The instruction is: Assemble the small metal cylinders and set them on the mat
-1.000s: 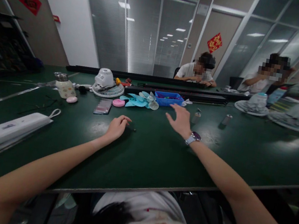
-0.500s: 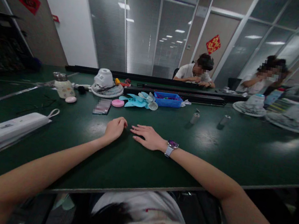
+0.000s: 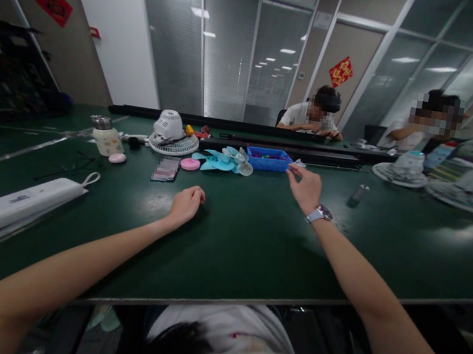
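Observation:
My left hand (image 3: 187, 205) rests on the green table (image 3: 222, 259) with its fingers loosely curled in, and nothing shows in it. Raised over the table, my right hand (image 3: 305, 187) wears a wristwatch (image 3: 319, 214). Its thumb and forefinger point left with a small gap between them, close to the right end of a blue bin (image 3: 269, 161); no object shows in them. A small silvery cylinder (image 3: 359, 194) stands to the right of this hand. Light-blue fan blades (image 3: 221, 161) lie left of the bin.
Behind my left hand are a phone (image 3: 165, 170), a pink round piece (image 3: 190, 164) and a white fan housing (image 3: 170, 126). A bottle (image 3: 107, 137) and a white power strip (image 3: 23, 205) are at left. Long black bars (image 3: 227, 124) cross the back; a person (image 3: 305, 116) sits beyond.
My right hand has lifted from the table and moved right and away from me, its fingers bending. It now hides the spot where another small cylinder stood. My left hand stays put.

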A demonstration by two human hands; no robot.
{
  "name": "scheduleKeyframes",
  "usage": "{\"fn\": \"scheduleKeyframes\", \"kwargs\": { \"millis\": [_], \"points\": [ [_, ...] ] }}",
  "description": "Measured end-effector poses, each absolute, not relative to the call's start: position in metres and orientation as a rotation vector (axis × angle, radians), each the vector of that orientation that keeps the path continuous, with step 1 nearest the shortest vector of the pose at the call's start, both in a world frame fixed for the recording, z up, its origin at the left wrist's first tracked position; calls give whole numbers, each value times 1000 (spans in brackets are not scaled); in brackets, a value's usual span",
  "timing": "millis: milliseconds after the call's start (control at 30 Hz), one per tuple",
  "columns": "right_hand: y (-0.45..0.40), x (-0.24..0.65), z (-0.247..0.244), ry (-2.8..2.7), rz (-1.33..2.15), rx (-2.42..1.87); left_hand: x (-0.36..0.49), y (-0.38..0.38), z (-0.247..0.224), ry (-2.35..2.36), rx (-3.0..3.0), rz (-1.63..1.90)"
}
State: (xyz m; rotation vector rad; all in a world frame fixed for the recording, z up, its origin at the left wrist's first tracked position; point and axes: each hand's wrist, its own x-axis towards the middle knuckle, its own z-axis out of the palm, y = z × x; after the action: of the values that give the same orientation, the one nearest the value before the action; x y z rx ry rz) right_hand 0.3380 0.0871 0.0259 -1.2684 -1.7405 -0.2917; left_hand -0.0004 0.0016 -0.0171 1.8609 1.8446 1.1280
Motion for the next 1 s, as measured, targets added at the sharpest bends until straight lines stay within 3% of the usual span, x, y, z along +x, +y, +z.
{"fn": "scheduleKeyframes", "kwargs": {
  "millis": [333, 1000],
  "points": [
    [113, 408, 17, -1586, -269, -1798, 2, 1, -15, 1835, 1841, 1127],
    [116, 413, 9, -1515, -217, -1923, 1, 2, -15, 1822, 1856, 1114]
  ]
}}
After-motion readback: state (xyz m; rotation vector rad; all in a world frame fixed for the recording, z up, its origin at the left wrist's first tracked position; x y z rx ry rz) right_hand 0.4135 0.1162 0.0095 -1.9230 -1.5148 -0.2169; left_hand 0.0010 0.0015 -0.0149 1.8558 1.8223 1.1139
